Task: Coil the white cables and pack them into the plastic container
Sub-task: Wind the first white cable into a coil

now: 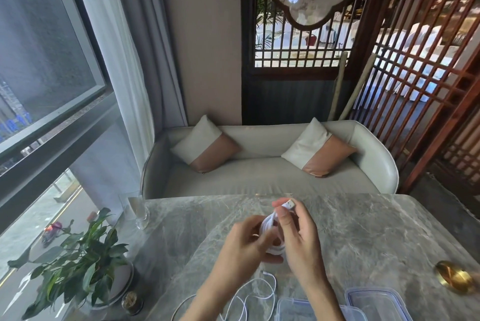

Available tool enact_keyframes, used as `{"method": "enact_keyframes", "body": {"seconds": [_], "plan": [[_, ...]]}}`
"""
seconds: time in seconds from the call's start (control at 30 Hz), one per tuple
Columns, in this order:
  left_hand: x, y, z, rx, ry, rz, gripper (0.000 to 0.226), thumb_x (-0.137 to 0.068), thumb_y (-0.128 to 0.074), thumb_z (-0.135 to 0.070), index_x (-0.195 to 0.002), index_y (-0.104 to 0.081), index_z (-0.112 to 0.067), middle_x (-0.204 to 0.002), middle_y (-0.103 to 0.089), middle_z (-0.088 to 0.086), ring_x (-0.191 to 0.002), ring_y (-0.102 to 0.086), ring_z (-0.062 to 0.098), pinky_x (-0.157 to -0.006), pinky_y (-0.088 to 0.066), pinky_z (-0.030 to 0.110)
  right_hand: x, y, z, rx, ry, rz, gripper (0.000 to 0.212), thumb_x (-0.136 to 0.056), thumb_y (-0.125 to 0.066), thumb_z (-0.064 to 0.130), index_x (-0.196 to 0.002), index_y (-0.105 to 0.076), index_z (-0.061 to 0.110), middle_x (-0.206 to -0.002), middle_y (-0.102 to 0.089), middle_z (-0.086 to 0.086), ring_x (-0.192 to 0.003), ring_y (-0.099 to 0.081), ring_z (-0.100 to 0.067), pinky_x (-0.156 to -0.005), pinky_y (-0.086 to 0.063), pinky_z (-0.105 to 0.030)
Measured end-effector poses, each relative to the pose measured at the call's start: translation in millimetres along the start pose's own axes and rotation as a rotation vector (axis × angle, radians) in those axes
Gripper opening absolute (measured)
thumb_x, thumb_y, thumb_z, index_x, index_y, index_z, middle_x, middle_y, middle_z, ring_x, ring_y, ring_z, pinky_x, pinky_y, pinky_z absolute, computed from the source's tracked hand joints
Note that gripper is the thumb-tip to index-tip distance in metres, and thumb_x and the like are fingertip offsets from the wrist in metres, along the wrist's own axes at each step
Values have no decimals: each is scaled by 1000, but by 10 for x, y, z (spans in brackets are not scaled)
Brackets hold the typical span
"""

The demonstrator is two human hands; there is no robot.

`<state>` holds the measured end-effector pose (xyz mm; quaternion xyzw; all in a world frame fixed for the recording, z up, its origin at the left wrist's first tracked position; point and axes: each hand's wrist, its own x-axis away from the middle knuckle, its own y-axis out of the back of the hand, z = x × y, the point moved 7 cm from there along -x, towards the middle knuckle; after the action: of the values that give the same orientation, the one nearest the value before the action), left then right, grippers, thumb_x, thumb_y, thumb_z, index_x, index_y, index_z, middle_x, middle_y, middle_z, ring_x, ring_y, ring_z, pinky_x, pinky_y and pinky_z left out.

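Observation:
Above the grey marble table (363, 230), both hands hold a coiled white cable (270, 227). My left hand (244, 242) grips the coil's left side. My right hand (298, 237) holds the coil's right side and pinches the cable's white plug (288, 204) between its fingertips, above the coil. A second white cable (259, 292) lies loose on the table below my hands, its small connector pointing up toward them. The clear plastic container (293, 307) stands at the bottom edge, right of the loose cable, partly hidden by my right forearm. Its blue-rimmed lid (376, 302) lies beside it.
A green potted plant (75, 266) stands at the table's left corner, with a small jar (132, 302) in front of it. A tall clear glass (137, 210) is at the far left edge. A brass dish (453, 278) sits at the right. A grey sofa (259, 165) lies beyond the table.

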<state>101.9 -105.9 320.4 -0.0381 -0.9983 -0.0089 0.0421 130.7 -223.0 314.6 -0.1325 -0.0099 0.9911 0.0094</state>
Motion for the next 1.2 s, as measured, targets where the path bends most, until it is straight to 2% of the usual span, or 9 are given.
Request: {"method": "enact_keyframes", "body": {"seconds": [0.1,0.2,0.37,0.53,0.7,0.83,0.93,1.03,1.2], "plan": [[21,-20,27,295,169,195,28,-97,-57,-20,-102,-67,6,-97,-69,19,-94,-67,32,-92,-56,50,-60,42,36,-41,-54,5,15,-95,-55,40,-93,-65,29,-79,-68,13,-70,-63,2,-65,-49,-10],[31,-12,52,383,242,263,24,-94,-60,-16,-103,-66,6,-106,-68,23,-102,-65,36,-95,-55,45,-84,15,9,-144,-149,84,20,-91,-55,42,-91,-66,25,-81,-64,10,-77,-59,-7,-72,-49,-22],[-31,48,11,181,50,135,22,-73,-82,-2,-84,-63,-2,-86,-68,24,-72,-68,22,-78,-58,37,-31,-94,-47,-326,-330,102,23,-85,-58,44,-84,-68,23,-81,-63,7,-68,-53,-8,-58,-47,-21],[-9,17,-60,80,-30,159,25,-75,-79,-7,-81,-56,0,-76,-70,18,-69,-67,25,-70,-57,35,-62,-44,-34,-201,-245,-62,31,-100,-51,29,-75,-71,25,-70,-64,13,-68,-61,0,-59,-49,-15],[70,52,-85,140,-23,271,11,-84,-66,9,-87,-57,4,-84,-66,25,-74,-65,27,-73,-57,31,-123,126,72,-19,-90,-180,29,-89,-48,38,-76,-69,22,-64,-64,11,-62,-57,1,-59,-44,-11],[148,75,-92,97,-10,268,5,-83,-60,0,-83,-55,-1,-76,-66,21,-73,-63,27,-70,-53,29,-264,501,96,-109,-107,-328,29,-99,-51,21,-74,-67,18,-63,-67,10,-65,-58,-4,-64,-44,-17],[93,54,-99,-55,-68,170,10,-95,-60,-7,-94,-58,3,-82,-65,16,-76,-62,22,-70,-52,30,-295,508,91,-283,-180,-237,42,-102,-46,13,-67,-69,19,-67,-71,15,-67,-65,3,-66,-48,-15],[53,-138,-100,-21,-106,209,24,-93,-64,-19,-108,-60,0,-95,-66,10,-85,-65,18,-70,-53,32,-244,370,133,-346,-201,-185,42,-100,-47,16,-65,-69,20,-67,-68,13,-63,-63,2,-57,-48,-10],[-1,-238,-82,-5,-122,196,29,-83,-72,-34,-101,-64,-12,-92,-71,1,-81,-66,16,-67,-54,32,-156,269,157,-216,-169,-131,32,-101,-47,23,-73,-62,20,-69,-59,8,-59,-50,-8,-53,-39,-21]]}}
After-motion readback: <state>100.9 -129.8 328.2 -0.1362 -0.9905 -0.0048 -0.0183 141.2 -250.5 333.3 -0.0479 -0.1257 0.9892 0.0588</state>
